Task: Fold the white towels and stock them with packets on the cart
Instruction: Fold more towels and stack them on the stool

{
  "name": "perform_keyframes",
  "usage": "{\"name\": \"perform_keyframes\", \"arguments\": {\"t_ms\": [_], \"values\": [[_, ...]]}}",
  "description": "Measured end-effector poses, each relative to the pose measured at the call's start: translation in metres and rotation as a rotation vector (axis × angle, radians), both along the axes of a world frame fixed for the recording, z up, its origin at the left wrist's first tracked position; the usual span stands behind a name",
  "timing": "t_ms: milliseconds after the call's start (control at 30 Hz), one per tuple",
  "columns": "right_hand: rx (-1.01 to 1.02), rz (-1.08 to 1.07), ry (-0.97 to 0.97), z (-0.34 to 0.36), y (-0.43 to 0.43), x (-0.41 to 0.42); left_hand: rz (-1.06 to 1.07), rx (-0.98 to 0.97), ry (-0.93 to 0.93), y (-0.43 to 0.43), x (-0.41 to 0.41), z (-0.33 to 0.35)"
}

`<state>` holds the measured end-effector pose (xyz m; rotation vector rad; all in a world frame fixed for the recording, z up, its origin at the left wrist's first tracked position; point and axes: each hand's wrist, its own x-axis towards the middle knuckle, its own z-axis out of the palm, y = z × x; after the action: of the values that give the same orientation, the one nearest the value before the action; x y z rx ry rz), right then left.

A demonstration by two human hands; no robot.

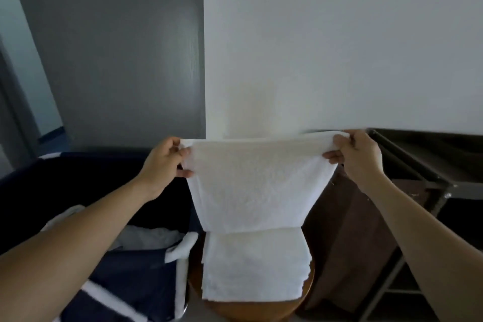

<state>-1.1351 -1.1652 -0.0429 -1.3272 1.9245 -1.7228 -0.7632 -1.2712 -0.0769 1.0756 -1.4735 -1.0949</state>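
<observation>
Faced white wall (339,47) and grey door (117,47). Held towel (258,185) up by its top corners, left grip (164,165) and right grip (358,157) each pinched tight round the cloth. Kept top edge level, left to right, rest hanging. Hid the far end of the stack (253,264) on the stool (251,308). Caught cart (431,178) only partly, cut off at right.

dim, flat indoor light, soft blur throughout, wide-angle bending at the edges, no glare
</observation>
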Motion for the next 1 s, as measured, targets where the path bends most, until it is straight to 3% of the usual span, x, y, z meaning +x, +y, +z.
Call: {"name": "perform_keyframes", "arguments": {"t_ms": [167,267,433,633,867,1000], "values": [[0.167,-0.014,0.086,-0.045,0.026,0.011,-0.021,0.100,-0.169,0.020,0.008,-0.049],[0.236,-0.053,0.215,-0.055,0.029,0.006,-0.059,0.146,-0.177,0.021,0.006,-0.063],[0.297,-0.009,0.239,-0.058,0.012,-0.013,-0.137,0.220,-0.130,0.002,0.003,-0.065],[0.431,0.014,0.181,-0.097,-0.082,-0.051,-0.051,0.334,-0.145,-0.086,-0.043,-0.102],[0.719,0.039,0.014,-0.228,-0.203,-0.100,0.060,0.532,-0.364,-0.199,-0.113,-0.222],[0.783,0.049,-0.095,-0.292,-0.241,-0.107,0.120,0.615,-0.478,-0.231,-0.141,-0.281]]}}
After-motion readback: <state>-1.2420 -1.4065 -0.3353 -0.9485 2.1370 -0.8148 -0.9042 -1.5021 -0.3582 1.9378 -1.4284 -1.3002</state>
